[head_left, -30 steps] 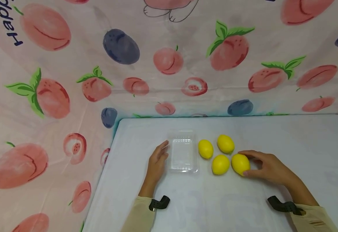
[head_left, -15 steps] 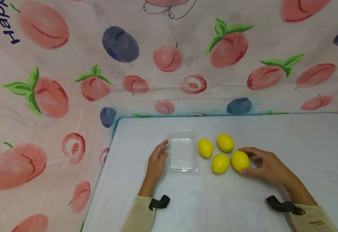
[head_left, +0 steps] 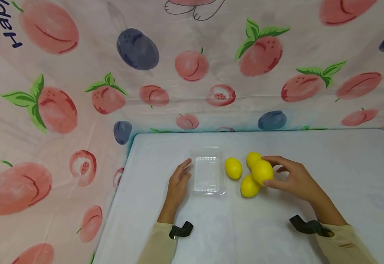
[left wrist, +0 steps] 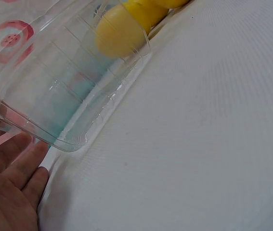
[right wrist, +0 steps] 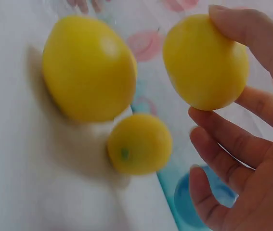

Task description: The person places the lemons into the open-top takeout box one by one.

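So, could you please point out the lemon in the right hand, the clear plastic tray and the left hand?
held lemon [head_left: 262,171], head view, middle of its yellow skin
clear plastic tray [head_left: 207,189], head view, near rim
left hand [head_left: 178,181], head view, back of the hand

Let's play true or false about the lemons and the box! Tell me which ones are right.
1. The right hand holds a lemon. True.
2. The clear box has two lemons inside. False: it holds nothing.
3. Three lemons lie on the table. True.
4. The left hand holds a lemon. False: it rests against the box's side.
5. The lemons are green. False: yellow.
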The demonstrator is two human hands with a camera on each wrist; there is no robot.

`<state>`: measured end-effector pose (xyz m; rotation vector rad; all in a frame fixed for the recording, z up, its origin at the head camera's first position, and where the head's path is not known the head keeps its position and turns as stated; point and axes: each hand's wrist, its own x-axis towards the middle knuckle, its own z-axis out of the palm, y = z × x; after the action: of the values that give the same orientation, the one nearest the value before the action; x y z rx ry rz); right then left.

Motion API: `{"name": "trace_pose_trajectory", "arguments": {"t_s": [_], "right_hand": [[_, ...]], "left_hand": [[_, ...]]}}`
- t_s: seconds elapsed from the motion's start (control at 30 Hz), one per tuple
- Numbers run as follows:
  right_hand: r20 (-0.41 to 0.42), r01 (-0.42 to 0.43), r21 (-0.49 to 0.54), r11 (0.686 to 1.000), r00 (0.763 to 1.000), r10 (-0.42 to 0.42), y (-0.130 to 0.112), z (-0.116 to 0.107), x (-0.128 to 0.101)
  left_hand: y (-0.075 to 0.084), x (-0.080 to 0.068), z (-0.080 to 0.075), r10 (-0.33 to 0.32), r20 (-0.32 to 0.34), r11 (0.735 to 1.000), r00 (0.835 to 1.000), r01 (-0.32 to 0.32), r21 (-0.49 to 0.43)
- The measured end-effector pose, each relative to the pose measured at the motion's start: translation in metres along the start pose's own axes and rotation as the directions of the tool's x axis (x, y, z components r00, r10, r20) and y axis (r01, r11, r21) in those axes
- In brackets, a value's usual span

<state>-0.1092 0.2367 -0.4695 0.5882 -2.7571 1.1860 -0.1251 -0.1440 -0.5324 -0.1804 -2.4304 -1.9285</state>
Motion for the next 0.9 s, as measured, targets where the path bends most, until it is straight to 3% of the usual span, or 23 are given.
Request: {"name": "trace_pose_trajectory", "arguments": {"t_s": [0.43,0.7,0.9], "right_hand": [[0.01,0.002,0.013,1.0,1.0,-0.002,-0.036,0.022,0.035],[0.012,-0.061,0.043,0.997,0.998,0.061,-0.045,0.034,0.051],[0.009,-0.042,0.072,0.996,0.999,0.042,-0.053,0.044,0.062]], "left_hand": [[0.002,0.002,0.0,-0.012,0.005,1.0,1.0,0.012,0.009],[0.003,0.002,0.002,-0.019,0.003,1.0,1.0,0.019,0.009],[0.004,0.0,0.001,-0.013,-0.006,1.0,1.0,0.014,0.005]]}}
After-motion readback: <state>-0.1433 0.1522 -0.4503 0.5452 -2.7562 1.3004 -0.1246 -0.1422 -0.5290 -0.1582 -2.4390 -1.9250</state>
